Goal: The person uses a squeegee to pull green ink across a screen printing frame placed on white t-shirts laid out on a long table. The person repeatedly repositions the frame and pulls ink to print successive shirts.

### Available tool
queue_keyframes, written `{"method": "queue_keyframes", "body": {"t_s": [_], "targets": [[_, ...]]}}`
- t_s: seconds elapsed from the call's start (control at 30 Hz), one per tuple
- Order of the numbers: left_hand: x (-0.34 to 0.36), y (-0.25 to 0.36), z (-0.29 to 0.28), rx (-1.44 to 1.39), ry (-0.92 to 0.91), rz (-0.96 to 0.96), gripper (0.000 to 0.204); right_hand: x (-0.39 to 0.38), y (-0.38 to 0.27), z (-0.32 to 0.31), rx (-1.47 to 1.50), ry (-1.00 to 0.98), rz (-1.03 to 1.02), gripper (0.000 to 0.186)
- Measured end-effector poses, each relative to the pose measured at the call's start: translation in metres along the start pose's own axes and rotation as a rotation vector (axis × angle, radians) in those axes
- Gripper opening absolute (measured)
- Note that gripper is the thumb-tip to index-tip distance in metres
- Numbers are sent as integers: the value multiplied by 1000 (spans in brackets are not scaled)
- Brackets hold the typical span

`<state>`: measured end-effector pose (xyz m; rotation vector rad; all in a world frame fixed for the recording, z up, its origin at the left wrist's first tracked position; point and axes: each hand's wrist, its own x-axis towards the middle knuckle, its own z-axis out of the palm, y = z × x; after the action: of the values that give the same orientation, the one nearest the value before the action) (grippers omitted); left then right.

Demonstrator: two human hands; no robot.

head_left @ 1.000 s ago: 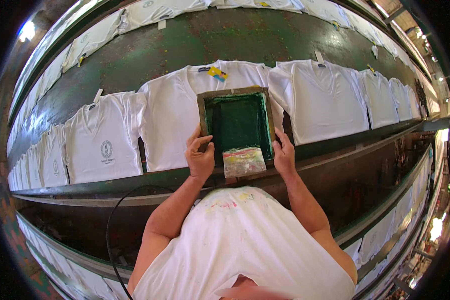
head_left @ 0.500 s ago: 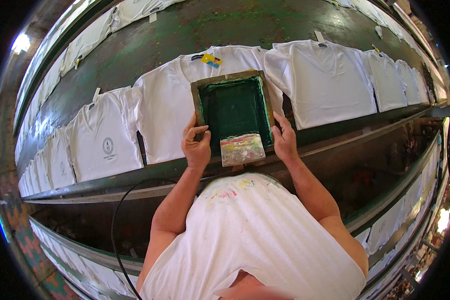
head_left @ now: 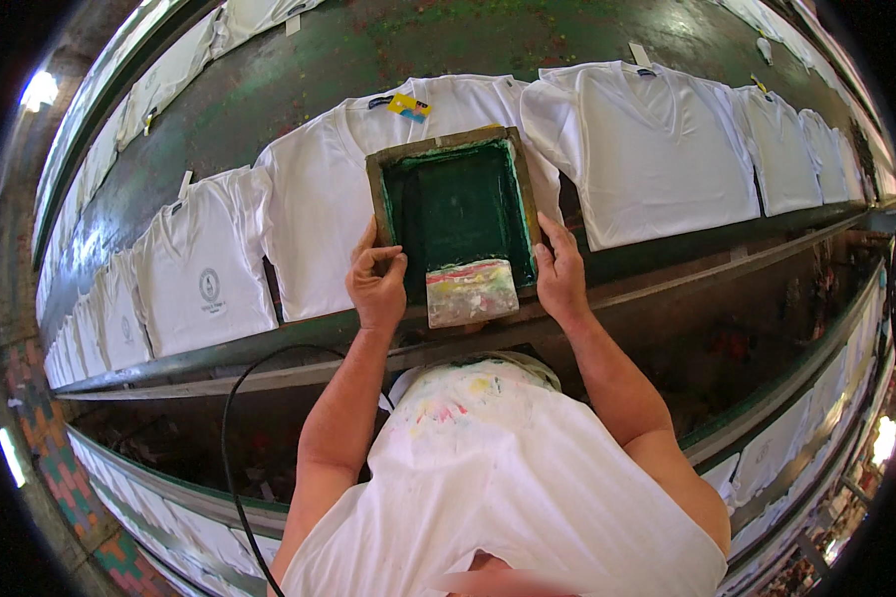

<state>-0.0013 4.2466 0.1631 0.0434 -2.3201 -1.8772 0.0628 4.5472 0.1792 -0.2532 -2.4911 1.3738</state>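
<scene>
Between my hands is a wooden silkscreen frame [head_left: 443, 143] with dark green mesh, lying over the lower front of a white V-neck T-shirt [head_left: 309, 214]. My left hand [head_left: 378, 284] grips its left side, thumb and fingers drawn together. On the opposite side, my right hand [head_left: 561, 267] holds the right edge, fingers pointing up along the wood. A flat squeegee [head_left: 471, 297], smeared with red, yellow and white paint, rests across the near end of the frame. Its lower part juts toward my body. The shirt area beneath the mesh is hidden.
Left of me lies a T-shirt with a dark round print [head_left: 207, 269], followed by several more. An unprinted white T-shirt [head_left: 667, 159] lies to the right. All rest on a long green table [head_left: 388, 50]. A black cable [head_left: 227, 428] hangs by my left arm.
The frame, squeegee and both hands appear slightly farther left in the picture, while the view itself has shifted a little. My hold on the frame looks the same.
</scene>
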Motion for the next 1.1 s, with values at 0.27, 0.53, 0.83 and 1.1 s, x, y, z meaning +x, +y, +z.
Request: {"method": "queue_keyframes", "body": {"t_s": [0.27,0.53,0.83,1.1], "targets": [[9,5,0,8,-44,74,36,9,-18,-12,54,5,35,45],[105,48,-34,625,-360,415,83,-36,-110,-32,-388,-339,-530,50],[158,114,-13,1187,-780,330,89,-7,-124,-13,-528,-403,-612,57],[157,118,-3,1229,-749,245,100,67,-116,-23,-330,-650,-527,38]]}}
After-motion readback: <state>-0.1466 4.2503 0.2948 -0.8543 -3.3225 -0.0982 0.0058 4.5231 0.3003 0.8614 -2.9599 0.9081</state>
